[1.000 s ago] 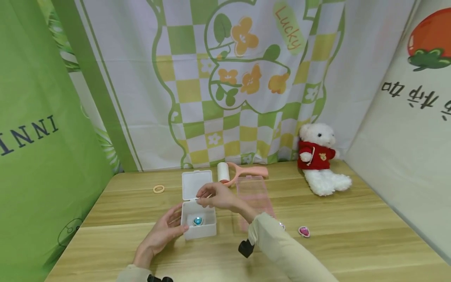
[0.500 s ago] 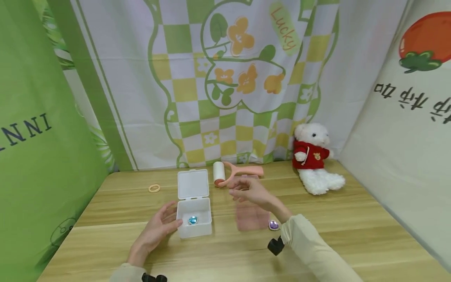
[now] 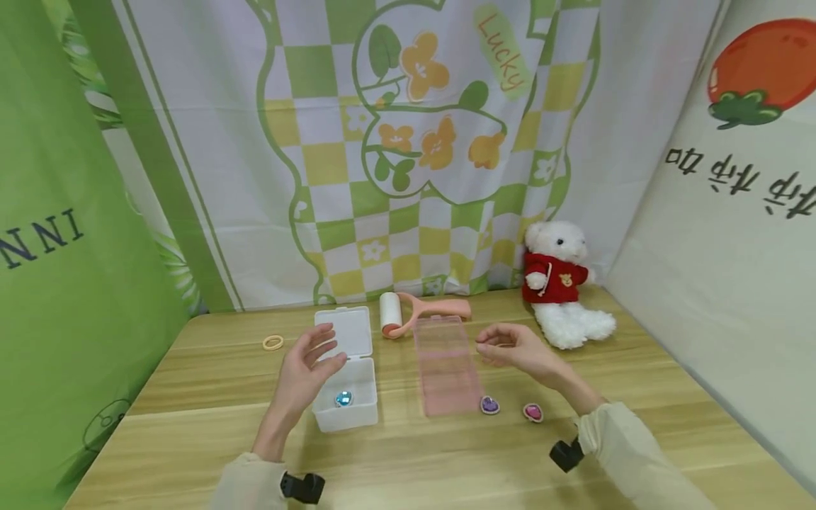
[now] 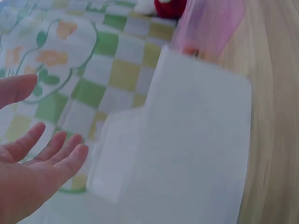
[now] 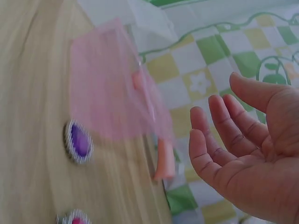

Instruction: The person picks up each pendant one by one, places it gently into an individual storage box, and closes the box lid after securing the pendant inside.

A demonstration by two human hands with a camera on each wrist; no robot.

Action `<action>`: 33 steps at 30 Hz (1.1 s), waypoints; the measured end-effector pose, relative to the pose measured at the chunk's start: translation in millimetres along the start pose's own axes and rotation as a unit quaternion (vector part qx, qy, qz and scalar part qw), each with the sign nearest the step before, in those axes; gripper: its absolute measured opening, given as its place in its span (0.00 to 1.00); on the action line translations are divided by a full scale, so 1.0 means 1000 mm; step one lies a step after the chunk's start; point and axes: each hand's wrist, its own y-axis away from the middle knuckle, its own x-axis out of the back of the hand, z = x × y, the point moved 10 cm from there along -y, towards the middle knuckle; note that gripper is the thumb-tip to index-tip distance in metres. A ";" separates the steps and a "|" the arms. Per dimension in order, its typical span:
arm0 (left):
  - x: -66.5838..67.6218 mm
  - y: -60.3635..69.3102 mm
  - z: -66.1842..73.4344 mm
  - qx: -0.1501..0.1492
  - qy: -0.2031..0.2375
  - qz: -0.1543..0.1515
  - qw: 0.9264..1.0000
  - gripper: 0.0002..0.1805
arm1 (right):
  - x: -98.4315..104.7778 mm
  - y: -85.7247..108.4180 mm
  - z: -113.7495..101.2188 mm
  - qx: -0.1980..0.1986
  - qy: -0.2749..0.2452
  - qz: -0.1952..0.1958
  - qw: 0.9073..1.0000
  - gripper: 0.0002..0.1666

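My left hand (image 3: pixel 309 374) is raised above the left side of the white box (image 3: pixel 347 418), fingers spread and holding nothing. The box stands with its lid (image 3: pixel 357 333) tipped back, and a blue gem (image 3: pixel 343 399) lies inside. To the right of the pink case (image 3: pixel 450 386), my right hand (image 3: pixel 524 353) hovers with relaxed, empty fingers. On the table below it lie a purple gem (image 3: pixel 489 405) and a magenta gem (image 3: pixel 533 412). In the right wrist view the purple gem (image 5: pixel 79 141) is beside the pink case (image 5: pixel 100 84).
A lint roller (image 3: pixel 440 308) with a pink handle lies behind the pink case. Two thin rings (image 3: pixel 273 343), or one thick one, lie at the left. A white bear in a red hoodie (image 3: pixel 556 278) sits at the back right. Curtains enclose the table.
My left hand has let go of the white box and lifted. My right hand has moved right, from over the box to beyond the pink case. The head view has shifted slightly.
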 end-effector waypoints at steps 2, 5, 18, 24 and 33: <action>-0.017 -0.003 0.003 -0.012 0.014 -0.017 1.000 0.31 | 0.011 0.010 0.008 -0.009 0.009 0.008 1.000 0.23; -0.044 -0.006 0.003 -0.020 0.022 -0.049 0.998 0.32 | 0.027 0.026 0.021 -0.025 0.024 0.022 0.999 0.24; -0.132 -0.013 -0.035 0.041 -0.044 -0.068 0.996 0.43 | 0.054 0.063 0.076 -0.067 0.043 0.045 0.996 0.23; -0.148 -0.011 -0.056 0.080 -0.026 -0.064 0.994 0.50 | 0.050 0.071 0.089 -0.076 0.029 0.038 0.996 0.25; -0.160 -0.004 -0.077 0.093 0.048 -0.093 0.990 0.52 | 0.045 0.084 0.107 -0.075 0.041 0.027 0.996 0.24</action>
